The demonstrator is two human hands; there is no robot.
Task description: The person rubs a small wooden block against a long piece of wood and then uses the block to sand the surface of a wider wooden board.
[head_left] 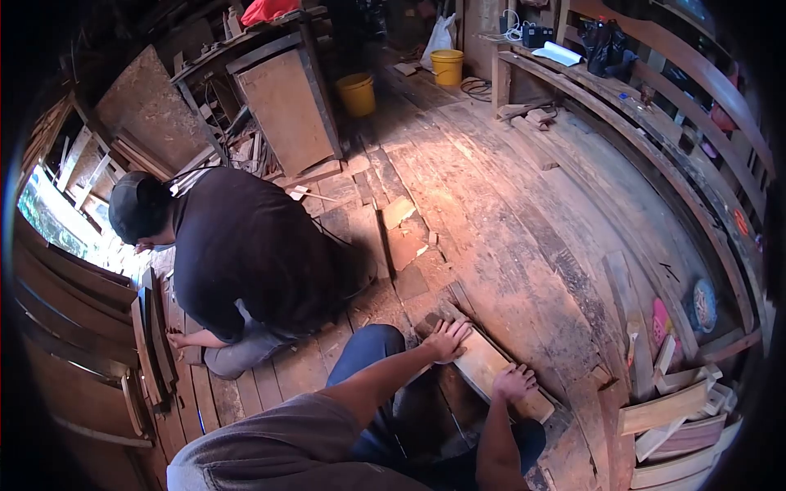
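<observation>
A pale wooden plank (490, 367) lies on the plank floor in front of my knee. My left hand (447, 339) presses flat on its far end, fingers spread. My right hand (514, 382) rests on the near part of the same plank, fingers curled over its edge. Both hands hold the plank down against the floor (491, 204). My blue-trousered knee (372, 344) is bent just to the left of the plank.
A person in a black shirt and cap (246, 245) crouches at the left by upright boards (151, 344). Cut wood pieces (671, 409) are stacked at lower right. Two yellow buckets (358, 93) and a cabinet (286, 106) stand at the back; a bench (655, 123) runs along the right.
</observation>
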